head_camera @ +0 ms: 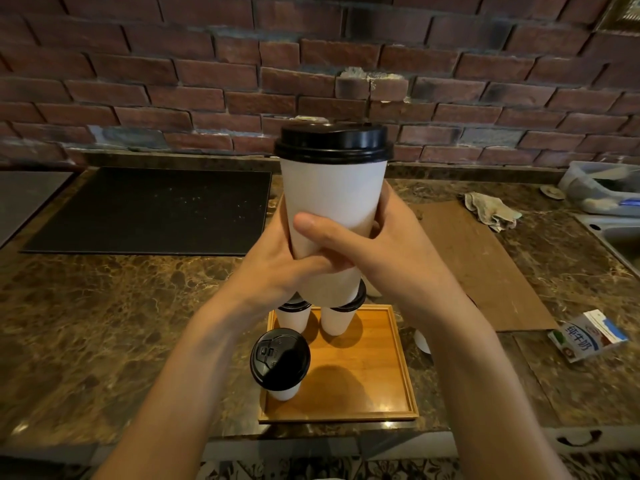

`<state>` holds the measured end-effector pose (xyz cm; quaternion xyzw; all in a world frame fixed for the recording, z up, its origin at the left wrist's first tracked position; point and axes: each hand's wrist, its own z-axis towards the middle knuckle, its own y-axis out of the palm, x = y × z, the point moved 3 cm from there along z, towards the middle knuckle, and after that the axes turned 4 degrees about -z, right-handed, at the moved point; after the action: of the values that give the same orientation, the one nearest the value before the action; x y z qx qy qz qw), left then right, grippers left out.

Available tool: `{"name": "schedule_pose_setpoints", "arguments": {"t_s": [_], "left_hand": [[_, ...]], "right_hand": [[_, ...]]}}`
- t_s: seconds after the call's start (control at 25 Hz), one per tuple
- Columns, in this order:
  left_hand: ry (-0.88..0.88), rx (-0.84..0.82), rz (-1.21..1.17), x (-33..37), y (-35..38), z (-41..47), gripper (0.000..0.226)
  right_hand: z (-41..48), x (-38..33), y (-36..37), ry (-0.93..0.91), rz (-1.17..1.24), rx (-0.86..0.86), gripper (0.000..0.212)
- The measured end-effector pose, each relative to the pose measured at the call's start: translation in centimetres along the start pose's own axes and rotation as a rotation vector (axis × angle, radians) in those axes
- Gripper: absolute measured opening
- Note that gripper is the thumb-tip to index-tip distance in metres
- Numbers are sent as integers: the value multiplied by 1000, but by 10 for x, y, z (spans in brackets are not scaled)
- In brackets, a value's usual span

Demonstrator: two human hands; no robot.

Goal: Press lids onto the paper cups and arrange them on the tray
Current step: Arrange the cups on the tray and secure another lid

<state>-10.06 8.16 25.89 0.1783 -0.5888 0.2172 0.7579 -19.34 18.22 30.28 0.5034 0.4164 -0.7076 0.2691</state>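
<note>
The cup (334, 199) is held upright, gripped low by the left hand (277, 268) and right hand (377, 247); the tray (375, 344) lies straight below, at the near edge of the table (104, 323).

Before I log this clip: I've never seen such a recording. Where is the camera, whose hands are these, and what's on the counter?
No machine here: a person wears one camera on the head, looking forward and down, so both arms are their own. The left hand and right hand together grip a white paper cup, its black lid on, raised above a wooden tray. Three lidded cups stand on the tray: one at the front left, two at the back, partly hidden. The counter also holds a black mat, cardboard, a rag and a milk carton.
</note>
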Motion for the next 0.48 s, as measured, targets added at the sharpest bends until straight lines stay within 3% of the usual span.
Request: {"name": "schedule_pose_setpoints", "arguments": {"t_s": [0.48], "left_hand": [[-38, -17, 0, -3, 5, 1, 57]], "right_hand": [[2, 5, -2, 54, 18, -3, 84]]}}
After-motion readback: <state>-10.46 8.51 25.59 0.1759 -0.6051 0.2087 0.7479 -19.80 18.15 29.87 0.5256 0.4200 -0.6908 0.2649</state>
